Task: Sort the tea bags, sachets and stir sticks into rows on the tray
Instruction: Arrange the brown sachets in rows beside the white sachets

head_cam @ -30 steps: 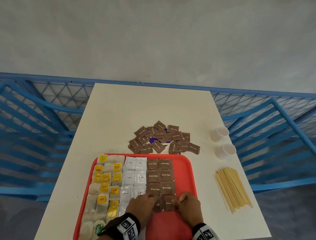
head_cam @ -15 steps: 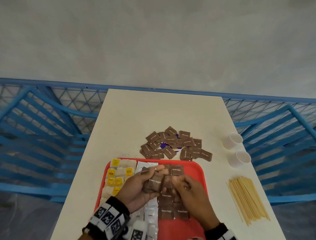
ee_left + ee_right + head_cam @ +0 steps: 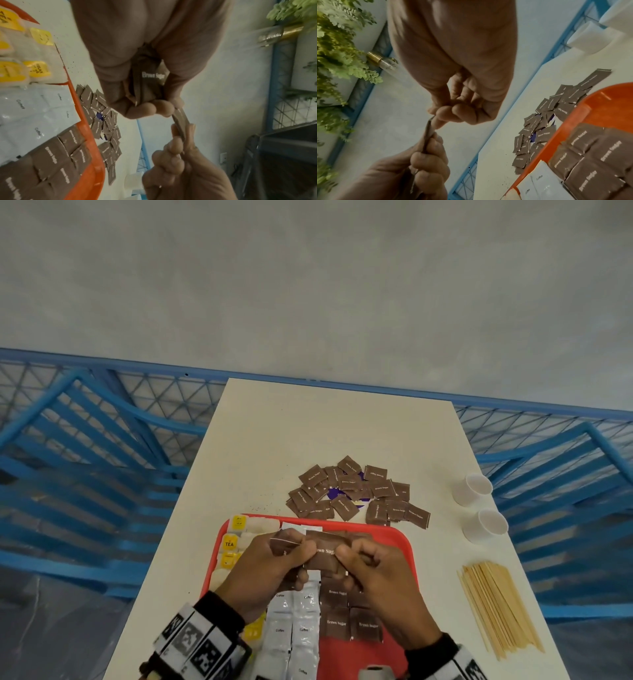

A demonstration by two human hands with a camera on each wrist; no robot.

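Note:
Both hands hover over the red tray [image 3: 409,546], each gripping brown sugar sachets. My left hand [image 3: 294,553] grips a small stack of brown sachets [image 3: 149,81] between thumb and curled fingers. My right hand [image 3: 349,556] pinches the edge of one sachet [image 3: 428,129] that sticks out of that stack. On the tray lie rows of tea bags [image 3: 236,539], white coffee sachets [image 3: 291,621] and brown sugar sachets [image 3: 352,625]. A loose pile of brown sachets [image 3: 352,494] lies on the table just beyond the tray. The stir sticks [image 3: 496,607] lie bundled right of the tray.
Two white paper cups [image 3: 472,487] [image 3: 484,525] stand at the table's right edge, behind the sticks. Blue metal railing [image 3: 102,440] surrounds the white table [image 3: 308,422] on three sides. A purple scrap shows under the loose pile.
The hands left the near brown row, where they pressed sachets flat, rose toward the tray's far part and now hold a stack of brown sachets between them.

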